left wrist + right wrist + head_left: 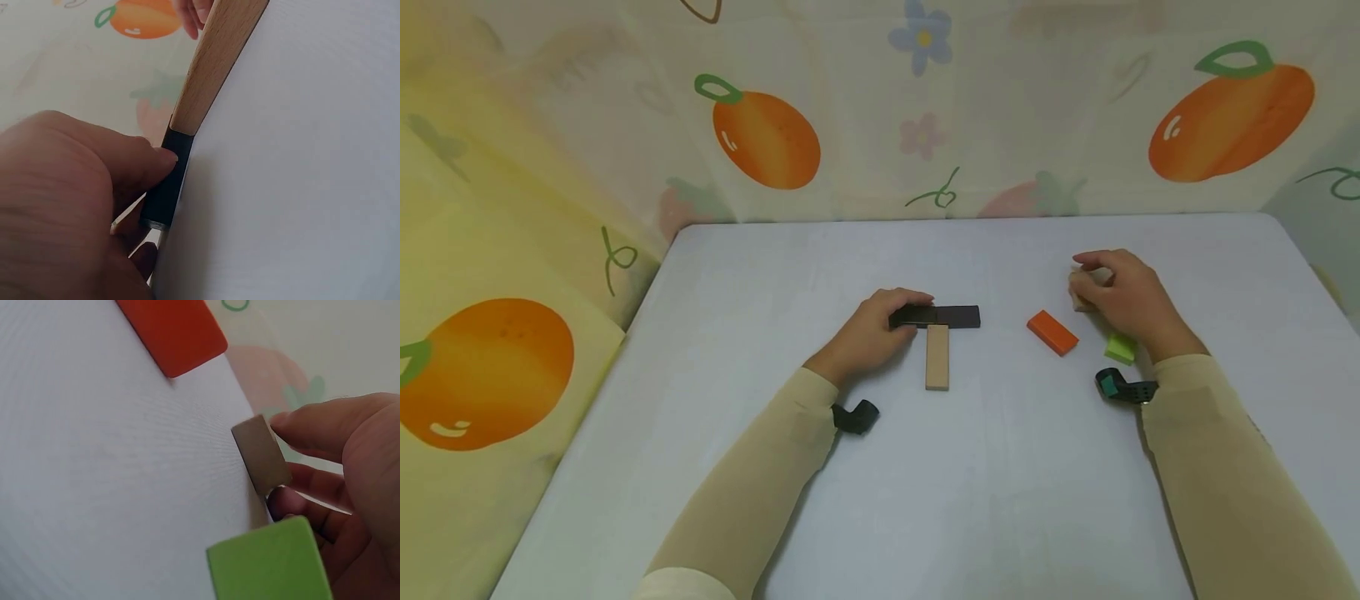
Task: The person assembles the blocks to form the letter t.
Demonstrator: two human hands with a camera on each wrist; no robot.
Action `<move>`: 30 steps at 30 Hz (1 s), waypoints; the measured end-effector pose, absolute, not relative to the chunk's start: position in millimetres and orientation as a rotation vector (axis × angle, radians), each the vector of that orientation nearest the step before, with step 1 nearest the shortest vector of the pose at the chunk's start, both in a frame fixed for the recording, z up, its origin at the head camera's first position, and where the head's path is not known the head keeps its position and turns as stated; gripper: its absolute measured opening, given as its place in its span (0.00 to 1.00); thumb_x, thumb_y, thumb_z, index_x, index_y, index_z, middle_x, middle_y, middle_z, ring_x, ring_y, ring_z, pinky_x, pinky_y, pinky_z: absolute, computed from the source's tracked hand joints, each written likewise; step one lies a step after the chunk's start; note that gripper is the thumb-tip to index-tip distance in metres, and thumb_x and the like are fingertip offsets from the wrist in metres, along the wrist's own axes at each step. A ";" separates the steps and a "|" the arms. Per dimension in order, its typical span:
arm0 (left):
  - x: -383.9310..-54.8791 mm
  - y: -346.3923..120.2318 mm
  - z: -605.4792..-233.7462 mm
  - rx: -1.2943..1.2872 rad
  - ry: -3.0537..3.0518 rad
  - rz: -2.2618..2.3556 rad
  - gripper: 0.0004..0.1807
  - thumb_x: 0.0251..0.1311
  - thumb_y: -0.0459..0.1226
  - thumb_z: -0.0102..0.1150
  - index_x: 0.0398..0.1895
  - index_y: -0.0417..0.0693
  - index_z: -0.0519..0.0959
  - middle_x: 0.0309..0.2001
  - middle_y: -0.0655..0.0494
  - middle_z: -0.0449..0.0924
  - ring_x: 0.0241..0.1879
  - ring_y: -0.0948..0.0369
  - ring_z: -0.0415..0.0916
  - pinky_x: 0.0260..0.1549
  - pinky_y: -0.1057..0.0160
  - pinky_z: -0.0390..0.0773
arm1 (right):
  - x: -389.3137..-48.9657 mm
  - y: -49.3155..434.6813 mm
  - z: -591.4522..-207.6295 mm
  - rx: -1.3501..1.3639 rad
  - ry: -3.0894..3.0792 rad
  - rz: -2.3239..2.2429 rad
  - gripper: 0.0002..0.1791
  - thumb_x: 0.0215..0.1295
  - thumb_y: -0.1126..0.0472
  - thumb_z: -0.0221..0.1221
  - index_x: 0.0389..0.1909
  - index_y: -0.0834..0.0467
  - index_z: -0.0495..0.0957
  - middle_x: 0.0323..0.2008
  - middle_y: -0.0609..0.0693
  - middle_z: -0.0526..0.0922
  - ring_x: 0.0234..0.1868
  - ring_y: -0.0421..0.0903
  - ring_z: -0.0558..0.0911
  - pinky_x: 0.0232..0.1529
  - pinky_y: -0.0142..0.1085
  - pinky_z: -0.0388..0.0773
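Observation:
Two black blocks lie end to end as a bar at mid-table, a faint seam between them. My left hand (874, 329) grips the left black block (170, 181), thumb on the near side and fingers across the far side. A plain wooden block (937, 358) runs from the middle of the bar toward me, forming a T. Toward the back right, my right hand (1131, 296) holds a small wooden block (261, 455) between thumb and fingers, low at the tabletop. Part of that block is hidden by the fingers.
An orange-red block (1052, 332) lies angled between the T and my right hand. Beside the right wrist sits a lime green block (1121, 348), partly covered by the hand. The white table (775, 258) ends at a fruit-printed curtain (850, 167) behind and left.

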State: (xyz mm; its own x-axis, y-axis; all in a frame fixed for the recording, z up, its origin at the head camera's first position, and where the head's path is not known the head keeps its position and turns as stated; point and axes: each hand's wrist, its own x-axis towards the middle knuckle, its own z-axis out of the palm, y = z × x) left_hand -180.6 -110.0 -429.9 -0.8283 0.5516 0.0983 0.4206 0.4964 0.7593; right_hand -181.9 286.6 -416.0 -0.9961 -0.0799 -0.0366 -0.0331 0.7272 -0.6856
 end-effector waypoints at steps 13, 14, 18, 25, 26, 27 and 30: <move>-181.1 -106.2 -430.4 0.795 2.604 1.215 0.24 0.75 0.28 0.67 0.71 0.48 0.82 0.69 0.54 0.80 0.72 0.55 0.70 0.72 0.56 0.66 | -180.7 290.2 -414.7 -0.049 2.769 -1.157 0.31 0.85 0.44 0.56 0.77 0.59 0.74 0.70 0.63 0.74 0.63 0.65 0.73 0.58 0.57 0.73; -180.8 -106.0 -430.3 0.790 2.606 1.213 0.24 0.75 0.29 0.67 0.71 0.49 0.83 0.69 0.55 0.81 0.72 0.55 0.70 0.72 0.56 0.66 | -180.9 290.2 -414.6 -0.054 2.757 -1.161 0.31 0.85 0.44 0.57 0.76 0.59 0.74 0.70 0.63 0.74 0.63 0.65 0.73 0.57 0.57 0.73; -180.3 -105.2 -429.6 0.781 2.615 1.205 0.23 0.74 0.30 0.68 0.70 0.49 0.83 0.69 0.55 0.81 0.73 0.55 0.70 0.72 0.56 0.66 | -181.2 290.5 -412.9 -0.079 2.714 -1.163 0.32 0.83 0.44 0.60 0.77 0.58 0.73 0.69 0.62 0.74 0.62 0.63 0.72 0.56 0.54 0.73; -180.2 -106.9 -429.0 0.814 2.588 1.259 0.25 0.73 0.32 0.68 0.72 0.50 0.82 0.69 0.58 0.80 0.71 0.57 0.69 0.71 0.55 0.67 | -182.6 292.7 -409.5 -0.156 2.641 -1.141 0.40 0.76 0.48 0.71 0.81 0.57 0.68 0.59 0.61 0.72 0.58 0.58 0.70 0.50 0.48 0.73; -179.8 -107.2 -428.6 0.822 2.586 1.263 0.26 0.72 0.32 0.69 0.72 0.51 0.82 0.69 0.59 0.80 0.70 0.57 0.69 0.70 0.54 0.67 | -182.9 292.9 -409.4 -0.165 2.637 -1.139 0.41 0.75 0.49 0.72 0.82 0.57 0.67 0.58 0.61 0.71 0.57 0.58 0.70 0.49 0.46 0.73; -179.5 -107.3 -428.5 0.835 2.592 1.255 0.26 0.71 0.34 0.70 0.72 0.51 0.82 0.69 0.60 0.80 0.70 0.58 0.69 0.70 0.53 0.67 | -183.2 293.1 -409.3 -0.170 2.635 -1.134 0.41 0.75 0.49 0.72 0.82 0.58 0.67 0.58 0.61 0.71 0.58 0.58 0.70 0.49 0.45 0.74; -177.9 -106.3 -426.5 0.907 2.623 1.190 0.28 0.70 0.38 0.73 0.72 0.51 0.81 0.69 0.61 0.80 0.68 0.59 0.68 0.68 0.51 0.63 | -183.7 293.3 -409.8 -0.172 2.639 -1.135 0.41 0.75 0.50 0.72 0.81 0.59 0.67 0.61 0.62 0.69 0.59 0.59 0.70 0.48 0.44 0.75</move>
State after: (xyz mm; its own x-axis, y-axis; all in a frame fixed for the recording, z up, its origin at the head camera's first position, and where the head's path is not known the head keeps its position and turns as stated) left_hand -177.9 -106.3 -426.5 -0.8127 0.5680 0.1299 0.4718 0.5108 0.7187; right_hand -183.7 293.3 -409.8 -0.9584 -0.2106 -0.1926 -0.0051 0.6874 -0.7263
